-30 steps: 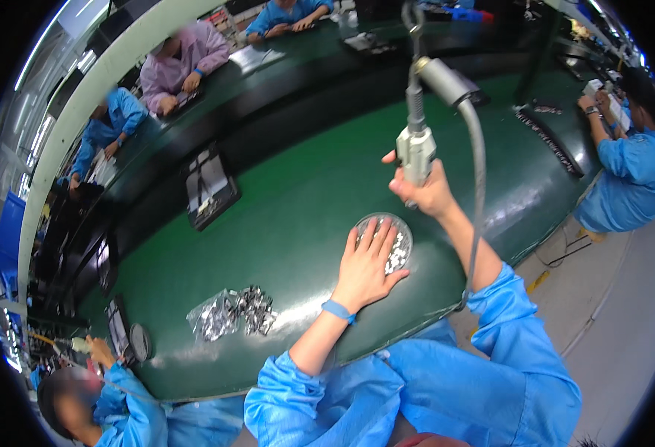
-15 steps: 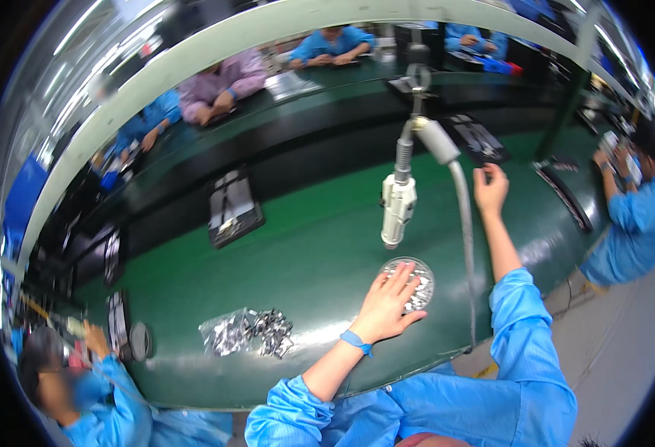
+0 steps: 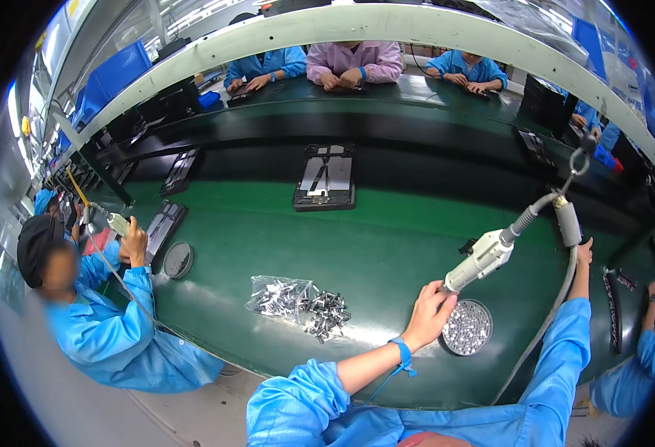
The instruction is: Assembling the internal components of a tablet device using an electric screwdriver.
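My left hand (image 3: 426, 319) has thumb and fingers closed around the nose of a pale electric screwdriver (image 3: 484, 261), which hangs tilted from a ring. Whether a small part is also between the fingertips, I cannot tell. Right beside this hand lies a round dish (image 3: 467, 353) of small metallic parts. My right hand (image 3: 585, 255) reaches out at the far right, behind the hanging grey cylinder and its cable (image 3: 547, 328); its fingers are mostly hidden. Left of my left hand, a clear bag (image 3: 277, 298) of small parts sits against a loose pile of black and silver pieces (image 3: 327, 314).
An open flat device (image 3: 326, 186) rests at the back of the green bench (image 3: 245, 238). At the left, a co-worker (image 3: 111, 320) holds another screwdriver near a device and a dish (image 3: 178, 261). Other people sit opposite, behind a pale crossbar (image 3: 365, 24). A curved black strip (image 3: 612, 313) lies at right.
The view has swung left. My left hand has gone from over the dish to the screwdriver's nose, and the screwdriver now tilts toward it. My right hand remains stretched out, now more hidden.
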The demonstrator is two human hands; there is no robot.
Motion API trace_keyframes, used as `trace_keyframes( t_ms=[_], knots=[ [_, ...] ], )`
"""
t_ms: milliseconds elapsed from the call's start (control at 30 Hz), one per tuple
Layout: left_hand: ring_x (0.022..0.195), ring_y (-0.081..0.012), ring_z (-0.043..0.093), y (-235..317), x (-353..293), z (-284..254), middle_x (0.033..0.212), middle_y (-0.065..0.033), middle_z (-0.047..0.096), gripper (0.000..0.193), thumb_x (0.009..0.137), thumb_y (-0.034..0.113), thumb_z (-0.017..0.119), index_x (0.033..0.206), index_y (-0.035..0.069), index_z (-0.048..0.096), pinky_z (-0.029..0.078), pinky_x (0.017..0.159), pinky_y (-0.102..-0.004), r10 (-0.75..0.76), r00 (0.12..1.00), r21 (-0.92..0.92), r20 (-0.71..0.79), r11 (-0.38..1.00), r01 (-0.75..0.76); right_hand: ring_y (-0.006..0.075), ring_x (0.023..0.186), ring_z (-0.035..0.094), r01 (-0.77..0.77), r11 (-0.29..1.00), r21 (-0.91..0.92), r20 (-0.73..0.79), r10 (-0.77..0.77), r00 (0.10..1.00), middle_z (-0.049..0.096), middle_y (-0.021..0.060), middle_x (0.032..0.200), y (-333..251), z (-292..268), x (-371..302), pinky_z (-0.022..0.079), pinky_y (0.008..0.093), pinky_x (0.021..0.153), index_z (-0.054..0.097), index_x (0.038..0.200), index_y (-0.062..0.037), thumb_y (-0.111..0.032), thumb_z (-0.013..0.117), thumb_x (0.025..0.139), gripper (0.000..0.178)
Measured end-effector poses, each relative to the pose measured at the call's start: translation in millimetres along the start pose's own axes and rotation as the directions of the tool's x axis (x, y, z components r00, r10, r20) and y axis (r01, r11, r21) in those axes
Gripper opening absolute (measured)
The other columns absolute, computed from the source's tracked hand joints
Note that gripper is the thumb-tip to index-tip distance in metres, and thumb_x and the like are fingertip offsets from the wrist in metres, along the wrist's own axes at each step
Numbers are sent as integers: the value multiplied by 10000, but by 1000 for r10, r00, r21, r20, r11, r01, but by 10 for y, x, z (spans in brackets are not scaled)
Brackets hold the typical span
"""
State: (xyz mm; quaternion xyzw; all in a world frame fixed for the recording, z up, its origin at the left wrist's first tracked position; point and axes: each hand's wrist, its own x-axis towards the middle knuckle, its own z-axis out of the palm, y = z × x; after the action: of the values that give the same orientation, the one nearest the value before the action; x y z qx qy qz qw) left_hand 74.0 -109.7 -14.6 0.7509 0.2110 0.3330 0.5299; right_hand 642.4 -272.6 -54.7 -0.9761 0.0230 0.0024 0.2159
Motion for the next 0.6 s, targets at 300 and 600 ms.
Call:
trace_keyframes(
  t_ms=[300, 600],
  knots=[
    [1076, -328, 500, 39, 15, 86, 1129, -151, 528, 262, 796, 93, 629, 1038, 2, 585, 418, 933, -405, 84, 991, 37, -101, 996, -81, 392, 1329, 334, 34, 997, -63, -74, -39, 996, 395, 193, 1424, 155, -64, 225, 243, 590, 1052, 274, 1463, -197, -628, 579, 718, 913],
    [1049, -336, 514, -9, -1, 82, 1099, -161, 534, 244, 777, 38, 609, 1013, 0, 559, 431, 912, -404, 75, 984, 17, -164, 997, -74, 265, 756, 622, 341, 877, 338, 131, -403, 906, 640, 103, 855, -617, -26, -547, 494, 404, 651, 609, 935, -63, -425, 787, 711, 461]
  ],
)
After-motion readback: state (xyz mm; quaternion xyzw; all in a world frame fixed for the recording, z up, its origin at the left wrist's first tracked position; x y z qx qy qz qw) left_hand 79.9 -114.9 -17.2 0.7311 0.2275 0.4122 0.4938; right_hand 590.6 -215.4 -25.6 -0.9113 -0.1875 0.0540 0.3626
